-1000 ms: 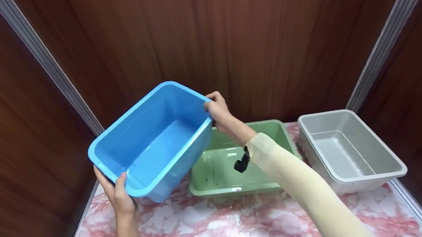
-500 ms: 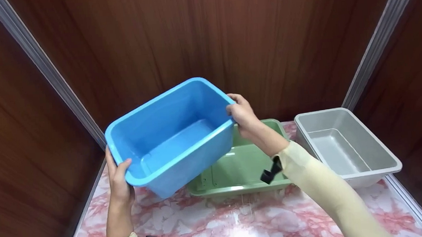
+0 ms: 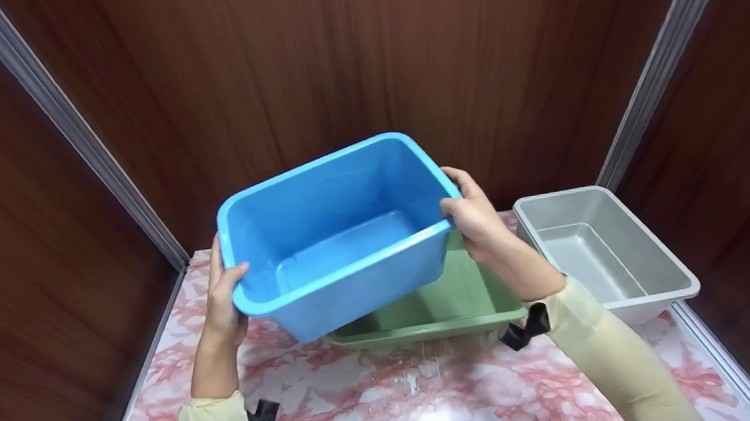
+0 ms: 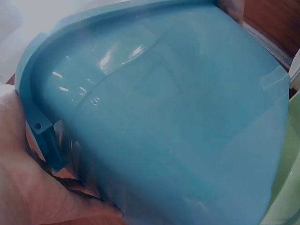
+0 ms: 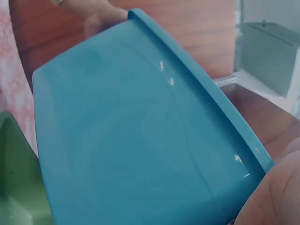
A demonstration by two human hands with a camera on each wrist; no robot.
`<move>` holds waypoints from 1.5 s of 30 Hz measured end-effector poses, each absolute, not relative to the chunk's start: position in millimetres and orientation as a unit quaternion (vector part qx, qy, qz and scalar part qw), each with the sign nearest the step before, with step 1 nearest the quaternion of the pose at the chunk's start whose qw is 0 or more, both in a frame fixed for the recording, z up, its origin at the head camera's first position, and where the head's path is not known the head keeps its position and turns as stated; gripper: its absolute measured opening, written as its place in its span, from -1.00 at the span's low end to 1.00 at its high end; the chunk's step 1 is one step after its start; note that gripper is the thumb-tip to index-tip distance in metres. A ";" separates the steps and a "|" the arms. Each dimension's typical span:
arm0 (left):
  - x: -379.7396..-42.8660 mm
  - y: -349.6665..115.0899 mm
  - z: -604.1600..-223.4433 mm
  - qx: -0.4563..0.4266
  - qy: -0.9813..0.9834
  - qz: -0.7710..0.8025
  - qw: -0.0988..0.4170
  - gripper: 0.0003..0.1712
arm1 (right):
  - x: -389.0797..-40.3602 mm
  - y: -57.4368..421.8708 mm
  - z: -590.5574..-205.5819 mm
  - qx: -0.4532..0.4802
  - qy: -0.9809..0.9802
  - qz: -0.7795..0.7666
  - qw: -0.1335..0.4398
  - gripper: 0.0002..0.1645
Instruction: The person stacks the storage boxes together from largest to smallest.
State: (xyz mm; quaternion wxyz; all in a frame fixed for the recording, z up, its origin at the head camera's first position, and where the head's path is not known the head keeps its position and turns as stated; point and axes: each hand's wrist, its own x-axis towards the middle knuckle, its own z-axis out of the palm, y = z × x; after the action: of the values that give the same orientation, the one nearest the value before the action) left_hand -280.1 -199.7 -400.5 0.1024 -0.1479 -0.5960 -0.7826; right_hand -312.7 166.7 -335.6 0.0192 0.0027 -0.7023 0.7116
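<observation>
A blue rectangular plastic bin (image 3: 354, 288) is held up in the air, tilted, its open top facing me and nothing inside. My left hand (image 3: 224, 303) grips its left end, with the thumb over the rim. At the opposite end my right hand (image 3: 478, 220) holds the rim, thumb on the inner side. Beneath and behind the blue bin a green bin (image 3: 423, 330) sits on the table, partly covered by it. Both wrist views show the blue bin's outer wall (image 4: 178, 112) close up, with the left palm (image 4: 28, 178) and right palm (image 5: 276, 192) at its rim.
A grey bin (image 3: 615, 240) stands at the right of the pink-and-white marbled table (image 3: 335, 398). Brown wood-look panels (image 3: 338, 61) enclose the back and both sides, with metal strips (image 3: 72, 126) at the corners. Whitish marks (image 3: 411, 381) show in front of the green bin.
Both hands have carried the blue bin to the right, further over the green bin. Its right end has come down, so the bin is closer to level. The view has shifted slightly.
</observation>
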 end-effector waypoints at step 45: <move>-349.2 -148.0 -410.3 -0.185 -0.613 -0.765 -0.068 0.10 | -305.2 244.0 -353.3 -0.053 -0.710 0.702 -0.017 -0.05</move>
State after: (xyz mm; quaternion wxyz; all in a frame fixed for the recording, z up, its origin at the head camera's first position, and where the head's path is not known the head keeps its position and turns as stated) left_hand -349.2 -148.0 -410.3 -0.0678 -0.1848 -0.6131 -0.7651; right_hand -305.2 244.0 -353.3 -0.0173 -0.0532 -0.7100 0.7020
